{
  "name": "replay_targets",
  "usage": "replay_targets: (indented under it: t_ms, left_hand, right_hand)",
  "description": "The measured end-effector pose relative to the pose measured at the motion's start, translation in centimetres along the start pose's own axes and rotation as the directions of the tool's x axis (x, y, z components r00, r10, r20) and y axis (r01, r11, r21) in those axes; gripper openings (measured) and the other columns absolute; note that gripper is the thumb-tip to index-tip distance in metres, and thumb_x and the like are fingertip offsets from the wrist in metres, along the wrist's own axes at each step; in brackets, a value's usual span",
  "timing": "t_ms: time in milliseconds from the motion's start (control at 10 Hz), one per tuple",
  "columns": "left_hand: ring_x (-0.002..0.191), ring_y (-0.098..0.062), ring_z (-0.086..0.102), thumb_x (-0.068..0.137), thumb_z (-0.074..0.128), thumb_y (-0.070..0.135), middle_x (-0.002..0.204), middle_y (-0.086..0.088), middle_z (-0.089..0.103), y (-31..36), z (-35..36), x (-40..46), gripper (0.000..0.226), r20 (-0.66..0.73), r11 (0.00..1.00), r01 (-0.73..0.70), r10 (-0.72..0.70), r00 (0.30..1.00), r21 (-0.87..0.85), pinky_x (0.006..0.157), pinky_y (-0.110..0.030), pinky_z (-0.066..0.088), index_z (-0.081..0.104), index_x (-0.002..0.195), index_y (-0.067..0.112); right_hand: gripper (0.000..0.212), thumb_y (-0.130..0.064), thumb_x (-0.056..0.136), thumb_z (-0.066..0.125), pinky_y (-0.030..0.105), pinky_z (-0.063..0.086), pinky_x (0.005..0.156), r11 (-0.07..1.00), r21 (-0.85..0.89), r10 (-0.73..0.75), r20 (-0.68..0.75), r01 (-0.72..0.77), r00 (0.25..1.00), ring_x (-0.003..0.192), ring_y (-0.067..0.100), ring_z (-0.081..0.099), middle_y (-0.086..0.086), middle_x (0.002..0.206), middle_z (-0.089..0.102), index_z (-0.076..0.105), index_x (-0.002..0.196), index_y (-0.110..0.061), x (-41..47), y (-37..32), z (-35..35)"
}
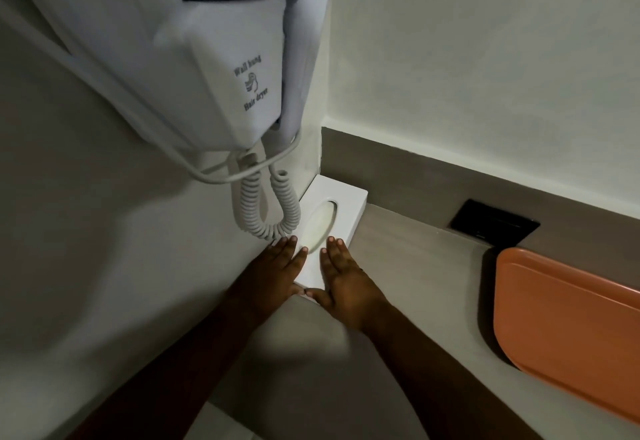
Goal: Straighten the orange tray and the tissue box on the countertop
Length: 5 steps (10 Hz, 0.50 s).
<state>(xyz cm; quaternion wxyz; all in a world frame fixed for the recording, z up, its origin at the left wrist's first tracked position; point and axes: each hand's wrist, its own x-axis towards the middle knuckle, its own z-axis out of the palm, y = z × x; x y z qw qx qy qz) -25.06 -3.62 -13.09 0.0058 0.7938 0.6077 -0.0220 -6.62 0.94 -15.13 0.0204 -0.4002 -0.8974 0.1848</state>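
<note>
A white tissue box [341,202] with an oval slot lies in the corner of the grey countertop [408,266], its long side against the left wall. My left hand [277,266] and my right hand [341,278] lie flat on the near end of the box, fingers straight and together, thumbs meeting at its front edge. Neither hand grips anything. The orange tray [568,328] rests on the countertop at the right, running out of the frame's right edge.
A white wall-hung hair dryer [214,69] hangs on the left wall, its coiled cord [266,207] dangling just above the box and my left fingers. A black socket plate [493,223] sits in the backsplash beyond the tray.
</note>
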Motion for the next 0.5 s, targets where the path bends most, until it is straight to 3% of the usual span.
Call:
replay_targets:
  t_ms: [200, 300, 400, 500]
  left_hand:
    - [0.106, -0.049, 0.061, 0.055, 0.092, 0.035, 0.122, -0.033, 0.06, 0.0, -0.4, 1.8, 0.081, 0.077, 1.0, 0.03, -0.029, 0.997, -0.008, 0.077, -0.059, 0.056, 0.061, 0.119, -0.004]
    - [0.128, -0.051, 0.04, 0.078, 0.078, 0.031, 0.142, -0.034, 0.038, -0.1, -0.3, 2.0, 0.077, 0.047, 0.999, 0.021, -0.019, 0.999, -0.034, 0.101, -0.061, 0.041, 0.041, 0.136, -0.003]
    - [0.145, -0.038, 0.006, 0.1, 0.05, 0.031, 0.157, -0.022, 0.002, 0.2, -0.4, 2.0, 0.069, 0.08, 0.998, 0.044, -0.047, 0.996, 0.045, 0.119, -0.047, 0.011, 0.007, 0.149, 0.008]
    - [0.138, -0.043, 0.027, 0.091, 0.066, 0.026, 0.152, -0.029, 0.021, 1.8, -1.3, 1.0, 0.077, 0.007, 0.988, 0.104, -0.105, 0.994, 0.114, 0.113, -0.049, 0.027, 0.019, 0.146, 0.002]
  right_hand:
    - [0.085, -0.058, 0.099, 0.037, 0.029, -0.009, 0.116, 0.999, 0.013, -0.037, -0.022, 0.038, 0.999, 0.148, 0.026, -0.019, 0.016, 0.163, -0.012, 0.002, 0.155, -0.003, 1.3, 1.5, -0.1]
    - [0.087, -0.058, 0.099, 0.041, 0.03, -0.009, 0.117, 0.999, 0.027, -0.041, 0.006, 0.041, 0.999, 0.148, 0.026, -0.019, 0.017, 0.163, -0.011, 0.003, 0.155, -0.003, 1.5, 1.8, -0.2]
    - [0.093, -0.056, 0.095, 0.053, 0.034, -0.002, 0.121, 0.999, 0.043, -0.027, 0.105, 0.022, 0.994, 0.151, 0.029, -0.01, 0.018, 0.164, -0.008, 0.005, 0.154, -0.003, 1.9, 1.6, -2.4]
    - [0.092, -0.049, 0.093, 0.061, 0.036, 0.005, 0.122, 0.994, 0.11, 0.011, 0.137, -0.026, 0.991, 0.152, 0.032, -0.001, 0.019, 0.164, 0.001, 0.01, 0.155, -0.006, 0.4, 1.0, -5.3]
